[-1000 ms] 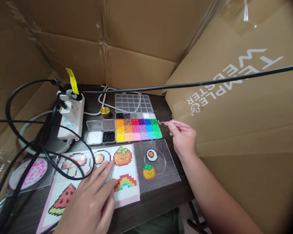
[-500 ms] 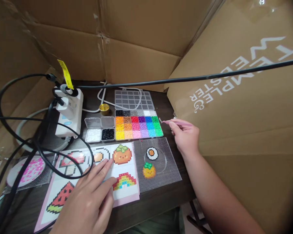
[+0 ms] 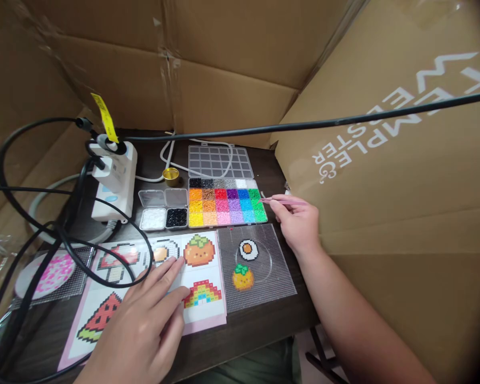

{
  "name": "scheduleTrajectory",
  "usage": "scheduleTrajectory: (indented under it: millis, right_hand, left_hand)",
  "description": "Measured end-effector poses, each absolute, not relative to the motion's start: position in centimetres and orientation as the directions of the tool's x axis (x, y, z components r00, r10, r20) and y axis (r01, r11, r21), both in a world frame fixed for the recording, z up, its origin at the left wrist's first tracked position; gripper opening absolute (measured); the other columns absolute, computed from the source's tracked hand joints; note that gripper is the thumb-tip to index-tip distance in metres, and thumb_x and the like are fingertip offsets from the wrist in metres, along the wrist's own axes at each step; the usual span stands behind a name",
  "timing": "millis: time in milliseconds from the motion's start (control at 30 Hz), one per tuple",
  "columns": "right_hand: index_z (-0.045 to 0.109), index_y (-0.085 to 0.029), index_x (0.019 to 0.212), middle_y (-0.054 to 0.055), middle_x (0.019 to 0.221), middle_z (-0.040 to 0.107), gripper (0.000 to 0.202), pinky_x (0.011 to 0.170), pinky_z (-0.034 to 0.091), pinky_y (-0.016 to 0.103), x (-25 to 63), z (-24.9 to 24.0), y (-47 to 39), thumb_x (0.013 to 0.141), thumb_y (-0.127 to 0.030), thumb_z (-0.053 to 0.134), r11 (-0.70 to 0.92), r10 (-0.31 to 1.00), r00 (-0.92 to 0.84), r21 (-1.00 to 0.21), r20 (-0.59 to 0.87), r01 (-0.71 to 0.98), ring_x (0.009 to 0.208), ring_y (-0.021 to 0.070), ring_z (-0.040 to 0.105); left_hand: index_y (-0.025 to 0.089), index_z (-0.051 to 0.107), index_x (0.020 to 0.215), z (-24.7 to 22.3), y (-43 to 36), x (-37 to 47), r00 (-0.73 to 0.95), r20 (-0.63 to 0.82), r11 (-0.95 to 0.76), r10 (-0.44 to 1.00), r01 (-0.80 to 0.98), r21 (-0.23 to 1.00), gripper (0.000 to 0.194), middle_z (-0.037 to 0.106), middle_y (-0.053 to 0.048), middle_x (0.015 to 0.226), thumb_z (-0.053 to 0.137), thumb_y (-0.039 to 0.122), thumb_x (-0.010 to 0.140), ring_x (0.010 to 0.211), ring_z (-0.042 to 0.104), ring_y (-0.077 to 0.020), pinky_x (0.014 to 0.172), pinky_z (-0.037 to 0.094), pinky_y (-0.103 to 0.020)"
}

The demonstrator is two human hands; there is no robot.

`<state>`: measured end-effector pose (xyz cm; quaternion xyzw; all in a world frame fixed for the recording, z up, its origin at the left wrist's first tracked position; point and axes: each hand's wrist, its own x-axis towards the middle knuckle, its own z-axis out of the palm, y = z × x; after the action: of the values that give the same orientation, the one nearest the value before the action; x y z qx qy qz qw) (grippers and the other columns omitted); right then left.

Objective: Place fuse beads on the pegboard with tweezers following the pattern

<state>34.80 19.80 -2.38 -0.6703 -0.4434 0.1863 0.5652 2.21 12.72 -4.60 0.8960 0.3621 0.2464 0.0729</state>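
My left hand (image 3: 144, 320) lies flat with fingers stretched over the pattern sheet (image 3: 206, 325), which shows pixel pictures of a watermelon, an egg, a persimmon and a rainbow. Pinched in my right hand (image 3: 298, 224) are pink tweezers (image 3: 284, 201), their tips over the green compartments of the bead box (image 3: 228, 205). Whether the tips hold a bead is too small to tell. Right of the sheet, a clear pegboard (image 3: 282, 272) carries a bead egg (image 3: 248, 249) and an orange bead persimmon (image 3: 243, 277) with green leaves.
Small cases of white beads (image 3: 152, 218) and black beads (image 3: 176, 217) stand left of the box, a gold tin (image 3: 170, 176) behind them. A white power strip (image 3: 120, 194) and looping black cables (image 3: 70, 240) crowd the left. Cardboard walls (image 3: 232, 101) surround the table.
My right hand has moved slightly left, bringing the tweezers' tips from the box's right edge to over the green beads. My left hand stays on the sheet; the view shifts a little.
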Motion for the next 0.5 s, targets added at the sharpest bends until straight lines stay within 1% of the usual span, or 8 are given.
scheduleTrajectory:
  millis: [133,233,367,500]
  right_hand:
    - [0.077,-0.02,0.079,0.008,0.087,0.077,0.017,0.06,0.056,0.034,34.1,-2.4,20.0,0.072,-0.036,0.078,0.087,0.815,0.521,-0.942,0.253,0.323,0.073,0.0208,0.07]
    - [0.077,-0.021,0.079,0.006,0.083,0.077,0.018,0.061,0.057,0.034,33.1,-2.3,20.0,0.071,-0.036,0.079,0.115,0.848,0.46,-0.94,0.261,0.322,0.071,0.0198,0.07]
    - [0.076,-0.021,0.082,0.005,0.077,0.075,0.02,0.057,0.057,0.032,32.1,-2.0,19.9,0.071,-0.038,0.078,0.107,0.91,0.354,-0.947,0.216,0.303,0.065,0.0174,0.068]
    - [0.076,-0.021,0.084,0.003,0.073,0.073,0.022,0.053,0.055,0.03,31.7,-1.8,19.7,0.072,-0.04,0.078,0.122,0.936,0.29,-0.959,0.197,0.257,0.056,0.0137,0.063]
  left_hand:
    - [0.021,0.065,0.109,-4.3,12.7,2.4,0.61,0.387,-0.721,0.692,0.611,0.326,0.024,0.058,-0.011,0.145,0.053,0.015,0.089,0.138,0.05,-0.0302,0.105,0.052,-0.05]
    - [0.021,0.066,0.111,-4.2,12.7,2.4,0.608,0.385,-0.719,0.694,0.604,0.344,0.028,0.058,-0.011,0.144,0.053,0.012,0.088,0.139,0.05,-0.0309,0.105,0.052,-0.05]
    - [0.021,0.068,0.111,-3.9,12.7,2.5,0.598,0.379,-0.708,0.706,0.608,0.36,0.029,0.058,-0.01,0.145,0.053,0.011,0.088,0.138,0.051,-0.031,0.106,0.053,-0.05]
    - [0.021,0.068,0.11,-3.7,12.6,2.5,0.597,0.361,-0.698,0.716,0.616,0.367,0.029,0.058,-0.01,0.145,0.054,0.01,0.087,0.138,0.051,-0.031,0.106,0.053,-0.05]
